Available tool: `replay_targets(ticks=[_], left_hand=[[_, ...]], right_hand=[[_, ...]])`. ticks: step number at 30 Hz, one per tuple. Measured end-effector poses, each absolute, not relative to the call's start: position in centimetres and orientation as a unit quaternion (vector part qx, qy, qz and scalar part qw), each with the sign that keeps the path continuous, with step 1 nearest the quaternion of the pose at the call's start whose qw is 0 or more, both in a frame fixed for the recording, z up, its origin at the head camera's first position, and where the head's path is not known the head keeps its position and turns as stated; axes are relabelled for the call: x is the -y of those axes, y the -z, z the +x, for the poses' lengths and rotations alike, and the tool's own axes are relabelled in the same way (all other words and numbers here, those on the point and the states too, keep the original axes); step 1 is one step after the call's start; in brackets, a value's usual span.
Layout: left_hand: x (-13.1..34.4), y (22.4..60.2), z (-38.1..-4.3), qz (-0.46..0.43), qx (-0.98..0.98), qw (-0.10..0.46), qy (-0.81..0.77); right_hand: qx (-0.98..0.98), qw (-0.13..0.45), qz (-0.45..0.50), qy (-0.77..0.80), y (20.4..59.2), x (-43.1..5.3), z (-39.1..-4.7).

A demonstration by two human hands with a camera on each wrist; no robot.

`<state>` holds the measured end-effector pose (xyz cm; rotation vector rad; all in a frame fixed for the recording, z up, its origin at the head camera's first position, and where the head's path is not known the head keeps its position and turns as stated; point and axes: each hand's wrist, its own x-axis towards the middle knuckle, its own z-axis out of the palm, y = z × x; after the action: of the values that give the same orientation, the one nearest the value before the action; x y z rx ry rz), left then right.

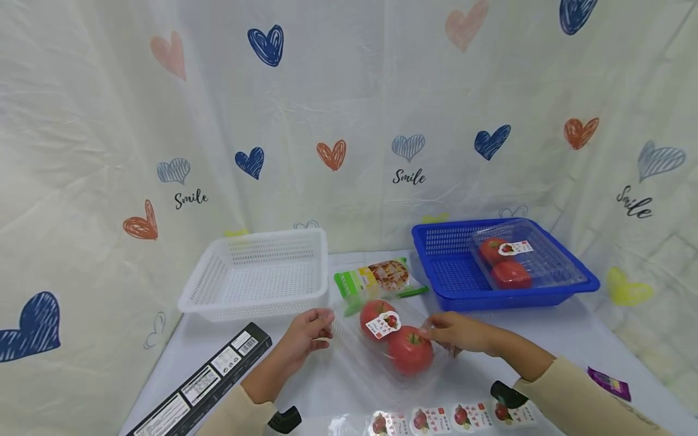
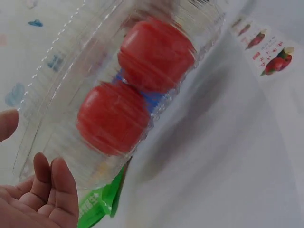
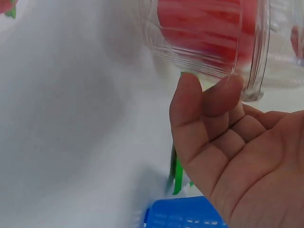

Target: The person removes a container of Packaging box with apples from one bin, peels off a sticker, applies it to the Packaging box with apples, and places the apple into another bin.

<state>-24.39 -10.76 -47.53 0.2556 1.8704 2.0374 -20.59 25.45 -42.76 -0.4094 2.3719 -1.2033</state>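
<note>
A clear plastic clamshell container (image 1: 357,357) with two red tomatoes (image 1: 410,351) is held tilted over the table. A white label (image 1: 383,325) with a tomato picture is on its lid. At the container's left end is my left hand (image 1: 305,339), its thumb and curled fingers about the corner. My right hand (image 1: 458,333) grips the right end, fingertips at the rim (image 3: 209,71) in the right wrist view. Just behind the container lies a green and yellow food packet (image 1: 376,278).
A white basket (image 1: 253,303) stands at the back left. The blue basket (image 1: 496,300) at the back right holds another labelled tomato container (image 1: 551,269). A long black box (image 1: 202,387) lies front left, a label strip (image 1: 452,419) in front, a purple packet (image 1: 609,384) far right.
</note>
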Motion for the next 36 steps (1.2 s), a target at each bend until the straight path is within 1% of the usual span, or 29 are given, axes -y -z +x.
replay_targets(ticks=[5, 11, 16, 21, 27, 31, 36], left_hand=[[9.8, 47.0, -25.2, 0.072, -0.624, 0.163, -0.761], [8.6, 46.5, -25.8, 0.044, -0.599, 0.141, -0.787], [7.6, 45.9, -25.8, 0.051, -0.615, 0.122, -0.778], [7.2, 45.2, -24.9, 0.060, -0.654, 0.110, -0.746], [6.9, 43.8, -23.9, 0.067, -0.683, 0.100, -0.720], [6.8, 43.0, -23.5, 0.075, -0.685, 0.112, -0.715], [6.3, 42.4, -23.5, 0.103, -0.679, 0.162, -0.708]], right_hand=[[-0.813, 0.241, -0.136, 0.513, 42.6, -25.6, -20.3], [-0.778, 0.241, -0.127, 0.566, 42.3, -25.8, -20.1], [-0.766, 0.223, -0.117, 0.592, 42.2, -25.9, -19.9], [-0.760, 0.203, -0.112, 0.607, 42.1, -25.9, -19.7], [-0.768, 0.162, -0.104, 0.611, 41.6, -25.4, -19.5], [-0.775, 0.137, -0.086, 0.611, 41.3, -25.0, -19.5], [-0.790, 0.106, -0.036, 0.602, 40.7, -24.8, -19.6]])
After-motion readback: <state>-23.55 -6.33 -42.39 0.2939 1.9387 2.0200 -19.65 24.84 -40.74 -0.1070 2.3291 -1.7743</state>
